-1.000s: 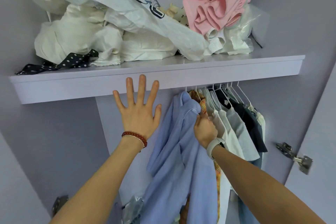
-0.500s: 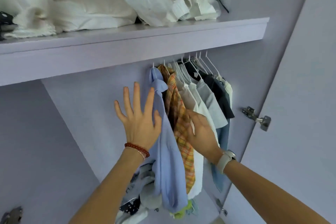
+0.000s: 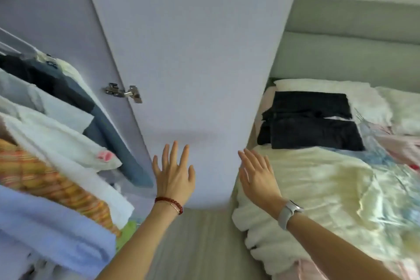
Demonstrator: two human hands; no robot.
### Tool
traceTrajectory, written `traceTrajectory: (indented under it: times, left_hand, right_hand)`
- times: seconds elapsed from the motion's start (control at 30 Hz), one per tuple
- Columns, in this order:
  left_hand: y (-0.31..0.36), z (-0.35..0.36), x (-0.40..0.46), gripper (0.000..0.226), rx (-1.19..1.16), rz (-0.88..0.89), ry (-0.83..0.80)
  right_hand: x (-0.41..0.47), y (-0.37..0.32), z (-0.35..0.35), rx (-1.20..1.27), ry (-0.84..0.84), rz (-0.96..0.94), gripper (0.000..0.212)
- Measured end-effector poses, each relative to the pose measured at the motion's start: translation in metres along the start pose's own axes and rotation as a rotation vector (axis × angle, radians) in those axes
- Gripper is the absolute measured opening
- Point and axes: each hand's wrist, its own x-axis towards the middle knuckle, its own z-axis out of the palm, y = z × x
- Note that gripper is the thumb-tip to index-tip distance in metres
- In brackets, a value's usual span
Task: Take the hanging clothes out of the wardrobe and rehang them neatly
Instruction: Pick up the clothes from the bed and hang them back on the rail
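Note:
The hanging clothes fill the left edge of the head view: a light blue shirt [image 3: 52, 229] nearest, an orange plaid shirt [image 3: 45, 179] behind it, white shirts [image 3: 56, 141], then dark and denim-blue garments [image 3: 75, 98]. My left hand [image 3: 175, 175], with a red bead bracelet, is spread open in front of the lilac wardrobe door [image 3: 193, 52], holding nothing. My right hand [image 3: 259, 175], with a grey watch on the wrist, is open and flat over the edge of the bed, also empty. Neither hand touches the clothes.
The open wardrobe door stands in the middle, with a metal hinge [image 3: 123, 92]. A bed [image 3: 318, 200] with a cream blanket lies to the right, with folded black clothes [image 3: 311, 120] on it and a grey-green headboard [image 3: 352, 48] behind. Grey floor [image 3: 200, 245] lies between.
My view has swung right, from the wardrobe rail toward the door and bed. My right hand has left the hanging shirts and both hands moved right, away from the clothes.

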Motion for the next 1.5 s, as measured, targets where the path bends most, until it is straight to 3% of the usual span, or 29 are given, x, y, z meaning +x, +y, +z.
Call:
traceTrajectory:
  times: [0.27,0.5,0.8,1.03,1.2,1.27,1.37,1.5]
  left_hand:
    - [0.237,0.107,-0.054,0.05,-0.074,0.525,-0.344]
    - [0.441,0.179,-0.172,0.045,-0.157,0.94,-0.603]
    - [0.579,0.273,-0.325,0.042,-0.011,1.201,-0.976]
    - [0.618,0.321,-0.392,0.045,0.092,1.249,-1.125]
    - [0.63,0.339,-0.403,0.046,0.142,1.273,-1.111]
    - [0.636,0.341,-0.402,0.046,0.137,1.277,-1.097]
    - [0.646,0.34,-0.401,0.047,0.094,1.281,-1.093]
    - [0.667,0.332,-0.405,0.051,-0.064,1.327,-1.073]
  right_hand:
    - [-0.195,0.179,-0.057,-0.077,0.127,0.627,0.043]
    - [-0.397,0.291,-0.088,-0.044,0.228,1.136,0.038]
    - [-0.608,0.389,-0.077,0.091,0.183,1.696,0.038]
    - [-0.713,0.48,-0.084,0.087,0.246,1.92,0.04]
    - [-0.744,0.534,-0.078,0.163,0.18,1.994,0.039]
    - [-0.747,0.537,-0.073,0.059,0.186,2.008,0.03]
    - [-0.745,0.524,-0.066,-0.151,0.339,1.991,0.025]
    - [-0.739,0.489,-0.06,-0.257,0.547,1.854,0.014]
